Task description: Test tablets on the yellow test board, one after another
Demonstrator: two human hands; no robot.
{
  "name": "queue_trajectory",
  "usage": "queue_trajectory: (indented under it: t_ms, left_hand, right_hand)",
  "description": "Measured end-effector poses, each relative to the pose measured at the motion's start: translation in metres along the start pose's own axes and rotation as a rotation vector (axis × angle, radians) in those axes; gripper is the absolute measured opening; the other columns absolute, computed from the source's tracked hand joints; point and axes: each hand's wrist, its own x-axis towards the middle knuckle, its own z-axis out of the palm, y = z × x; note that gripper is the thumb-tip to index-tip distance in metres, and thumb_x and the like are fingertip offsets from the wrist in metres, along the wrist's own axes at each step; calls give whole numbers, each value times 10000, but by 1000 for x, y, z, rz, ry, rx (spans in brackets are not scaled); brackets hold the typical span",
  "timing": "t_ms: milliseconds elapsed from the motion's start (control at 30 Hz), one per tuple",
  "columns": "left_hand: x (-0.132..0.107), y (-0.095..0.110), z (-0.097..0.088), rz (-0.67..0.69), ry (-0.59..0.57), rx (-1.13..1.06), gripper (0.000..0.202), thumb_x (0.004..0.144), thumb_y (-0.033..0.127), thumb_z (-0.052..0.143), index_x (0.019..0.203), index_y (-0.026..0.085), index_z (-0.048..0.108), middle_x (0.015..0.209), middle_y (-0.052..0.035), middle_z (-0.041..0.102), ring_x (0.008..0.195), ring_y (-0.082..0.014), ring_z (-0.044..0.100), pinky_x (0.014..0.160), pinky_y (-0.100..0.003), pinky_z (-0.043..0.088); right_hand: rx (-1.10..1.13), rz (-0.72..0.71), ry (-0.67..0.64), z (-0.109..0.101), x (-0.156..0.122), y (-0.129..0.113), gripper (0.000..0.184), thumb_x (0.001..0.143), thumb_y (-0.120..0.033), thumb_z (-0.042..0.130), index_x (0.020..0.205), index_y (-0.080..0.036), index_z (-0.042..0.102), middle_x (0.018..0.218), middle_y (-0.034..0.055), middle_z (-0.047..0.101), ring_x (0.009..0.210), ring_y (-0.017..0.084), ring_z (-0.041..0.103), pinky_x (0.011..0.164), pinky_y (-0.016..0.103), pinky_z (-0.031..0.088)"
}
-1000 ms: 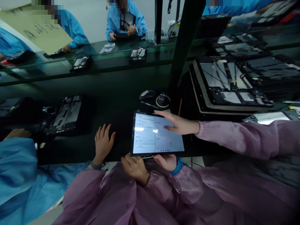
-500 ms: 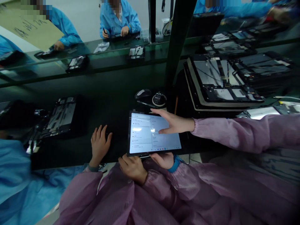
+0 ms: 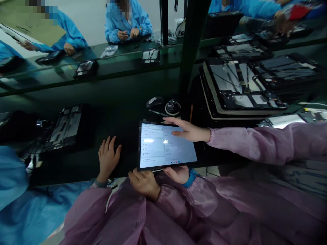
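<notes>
A lit tablet showing a settings list rests at the near edge of the dark green bench. My left hand is closed on its near left edge. My right hand, with a blue wristband, is curled under its near right edge. Another person in purple sleeves reaches in around me. One of their hands points at the right half of the screen. The other lies flat on the bench, left of the tablet.
An opened tablet chassis lies to the left. A stack of opened tablets stands at the right. A mouse and a small round stand sit behind the tablet beside a dark post. People in blue coats work at the far bench.
The pointing hand has drawn back slightly to the right over the screen. My hands keep the same hold on the tablet. The people at the far bench have shifted their arms.
</notes>
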Motion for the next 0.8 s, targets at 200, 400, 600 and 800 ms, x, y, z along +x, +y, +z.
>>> queue_trajectory:
  t_ms: [200,400,600,800]
  left_hand:
    - [0,1,0,-11,-11,17,581,967,466,343,1418,118,455,1471,-174,439,1403,-355,312,1121,-516,277]
    - [0,1,-1,-2,6,8,580,963,460,355,1406,105,472,1461,-183,449,1400,-350,316,1126,-509,272]
    - [1,1,-1,4,10,4,585,965,464,348,1406,100,472,1457,-191,451,1393,-360,324,1118,-524,279]
    - [0,1,0,8,17,11,586,965,472,348,1403,105,478,1453,-187,457,1390,-360,331,1118,-524,280]
  right_hand:
    - [-220,-76,-128,0,-3,-5,1169,661,-501,815,1544,-249,91,1513,158,289,1388,336,303,1121,552,284]
    - [-347,-177,-133,5,-5,-2,1172,657,-559,792,1547,-271,85,1574,164,147,1452,382,113,1138,614,156]
    - [-478,-355,-237,16,-16,-11,853,699,-658,712,1426,-299,448,1610,104,124,1467,424,-49,1103,656,-116]
    - [-500,-363,-262,21,-18,-13,838,704,-656,709,1422,-301,460,1613,94,147,1473,406,-76,1101,641,-143]
